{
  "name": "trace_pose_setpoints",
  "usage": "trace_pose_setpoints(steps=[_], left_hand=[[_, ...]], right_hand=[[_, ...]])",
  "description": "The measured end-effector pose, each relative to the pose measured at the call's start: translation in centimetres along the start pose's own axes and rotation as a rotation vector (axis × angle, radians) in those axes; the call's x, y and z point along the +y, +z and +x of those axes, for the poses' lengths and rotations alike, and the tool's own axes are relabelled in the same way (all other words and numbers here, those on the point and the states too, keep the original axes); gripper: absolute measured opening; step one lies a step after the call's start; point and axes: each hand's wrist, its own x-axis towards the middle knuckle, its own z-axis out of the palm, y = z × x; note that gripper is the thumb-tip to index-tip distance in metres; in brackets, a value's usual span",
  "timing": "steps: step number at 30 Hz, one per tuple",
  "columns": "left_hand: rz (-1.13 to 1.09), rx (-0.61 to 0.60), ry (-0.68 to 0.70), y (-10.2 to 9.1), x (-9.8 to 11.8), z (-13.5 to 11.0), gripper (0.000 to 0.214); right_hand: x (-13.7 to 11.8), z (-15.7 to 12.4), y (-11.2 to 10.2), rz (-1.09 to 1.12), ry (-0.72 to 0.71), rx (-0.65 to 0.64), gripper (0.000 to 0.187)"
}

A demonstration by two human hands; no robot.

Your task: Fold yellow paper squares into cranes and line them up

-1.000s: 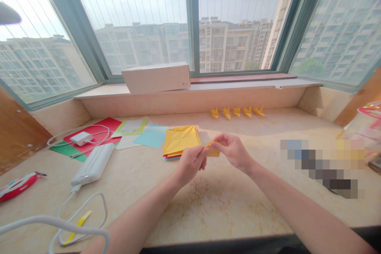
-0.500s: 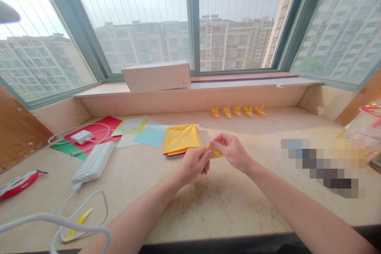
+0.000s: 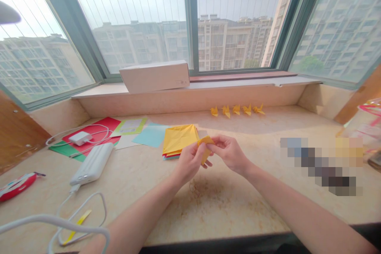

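Note:
Both hands meet above the middle of the marble counter (image 3: 226, 206), pinching a small folded piece of yellow paper (image 3: 205, 147) between them. My left hand (image 3: 190, 162) grips its lower left side with closed fingers. My right hand (image 3: 229, 151) pinches its upper right edge. Just behind the hands lies a stack of coloured paper squares (image 3: 178, 139) with a yellow sheet on top. Several small yellow folded paper cranes (image 3: 236, 110) stand in a row near the back wall.
At the left lie red and green sheets (image 3: 98, 135), a white charger with cable (image 3: 81, 138), a white power bank (image 3: 93, 163) and a red pouch (image 3: 14, 186). A white box (image 3: 154, 76) sits on the window ledge. A blurred patch (image 3: 324, 162) covers the right side.
The folded yellow paper has been turned between my hands, from lying flat to standing more upright, and both hands have shifted slightly to the left.

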Motion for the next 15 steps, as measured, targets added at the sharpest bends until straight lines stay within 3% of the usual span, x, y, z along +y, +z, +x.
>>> trace_pose_setpoints(steps=[7, 10, 15], left_hand=[[-0.163, -0.052, -0.013, -0.2, 0.4, -0.1, 0.056], [-0.227, -0.083, -0.019, -0.3, 0.3, -0.2, 0.056], [-0.286, -0.094, -0.004, -0.3, 0.3, -0.2, 0.057]], right_hand=[[-0.3, 0.0, 0.0, 0.137, -0.064, -0.046, 0.015], [-0.5, -0.1, -0.1, 0.120, -0.095, -0.098, 0.009], [-1.0, -0.4, -0.6, 0.052, -0.148, -0.123, 0.015]])
